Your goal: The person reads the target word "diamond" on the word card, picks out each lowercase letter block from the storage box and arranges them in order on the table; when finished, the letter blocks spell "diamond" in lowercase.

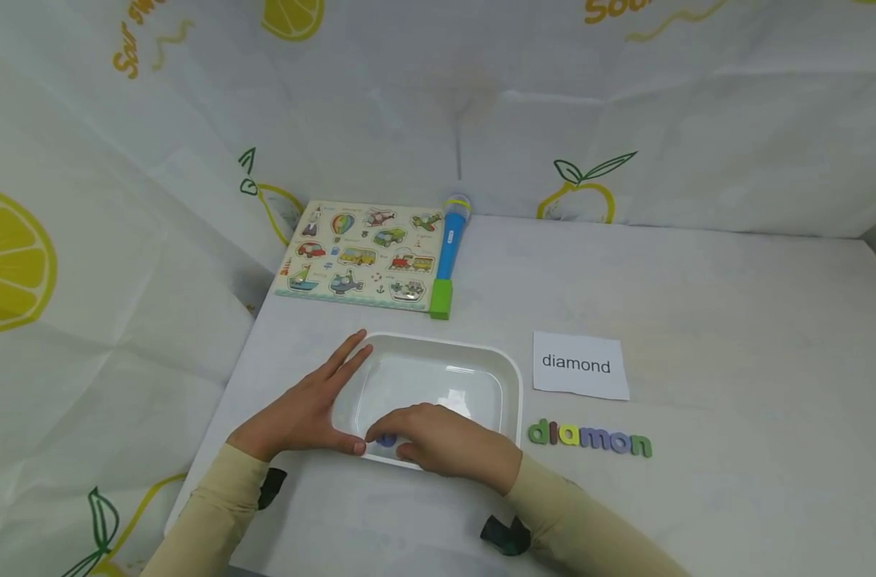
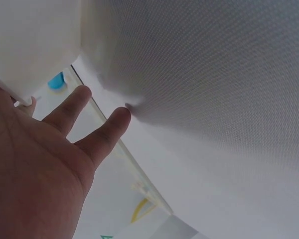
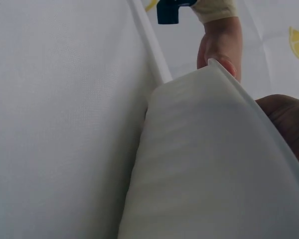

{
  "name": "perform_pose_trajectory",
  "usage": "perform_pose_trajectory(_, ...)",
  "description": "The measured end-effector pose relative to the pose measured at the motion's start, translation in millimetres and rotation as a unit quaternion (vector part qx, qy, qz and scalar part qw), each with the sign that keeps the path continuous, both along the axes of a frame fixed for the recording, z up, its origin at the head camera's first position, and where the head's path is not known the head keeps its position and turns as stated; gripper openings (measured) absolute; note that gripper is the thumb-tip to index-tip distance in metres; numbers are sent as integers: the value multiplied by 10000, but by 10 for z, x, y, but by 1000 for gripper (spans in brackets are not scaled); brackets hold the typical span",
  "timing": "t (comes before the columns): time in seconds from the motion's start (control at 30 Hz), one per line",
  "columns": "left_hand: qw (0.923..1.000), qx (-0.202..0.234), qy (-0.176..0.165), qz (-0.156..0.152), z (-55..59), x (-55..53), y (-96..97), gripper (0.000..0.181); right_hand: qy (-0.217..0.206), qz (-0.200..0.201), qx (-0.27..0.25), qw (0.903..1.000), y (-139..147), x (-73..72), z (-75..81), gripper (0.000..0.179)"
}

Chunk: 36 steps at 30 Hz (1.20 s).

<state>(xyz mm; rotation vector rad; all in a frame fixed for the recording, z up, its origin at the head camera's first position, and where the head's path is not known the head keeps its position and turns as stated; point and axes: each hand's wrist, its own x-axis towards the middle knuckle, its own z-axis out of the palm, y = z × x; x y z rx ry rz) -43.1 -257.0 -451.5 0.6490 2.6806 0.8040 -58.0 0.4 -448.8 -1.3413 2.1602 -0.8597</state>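
Observation:
A white tray [image 1: 513, 385] sits on the table, its outer wall [image 3: 204, 164] close up in the right wrist view. My left hand [image 1: 300, 413] spans its left end with straight, spread fingers, the thumb at the near rim. In the left wrist view, two fingertips of the left hand [image 2: 50, 144] show. My right hand [image 1: 448, 445] reaches over the near rim and pinches a small blue letter [image 1: 385, 440] between thumb and forefinger inside the tray; its shape is partly hidden. To the right, colored letters [image 1: 589, 437] spell "diamon" below a white card [image 1: 580, 365] reading "diamond".
At the back left lies a wooden picture puzzle board [image 1: 365, 256] with vehicles. Beside it is a blue toy microphone [image 1: 449, 248] with a green end. A white curtain [image 1: 380, 120] with lemon prints hangs behind and at the left.

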Motion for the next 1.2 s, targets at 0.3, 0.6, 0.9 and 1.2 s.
perform_pose_trajectory(0.3, 10000, -15, 5, -16, -13, -4, -6, 131, -4, 84, 172, 9998, -44, -35, -23, 38)
perform_pose_trajectory(0.6, 10000, 2, 21, -33, -8, -8, -7, 132, -928, 53, -76, 9956, 19, -41, -16, 24)
perform_pose_trajectory(0.9, 10000, -13, -30, 7, 2, -16, 11, 131, -1670, -813, -564, 9810, 147, -36, 23, 15)
perform_pose_trajectory(1.2, 9998, -29, -151, 138, -1, -18, 16, 132, -1589, -1527, -1092, 9693, 442, -51, 297, 28)
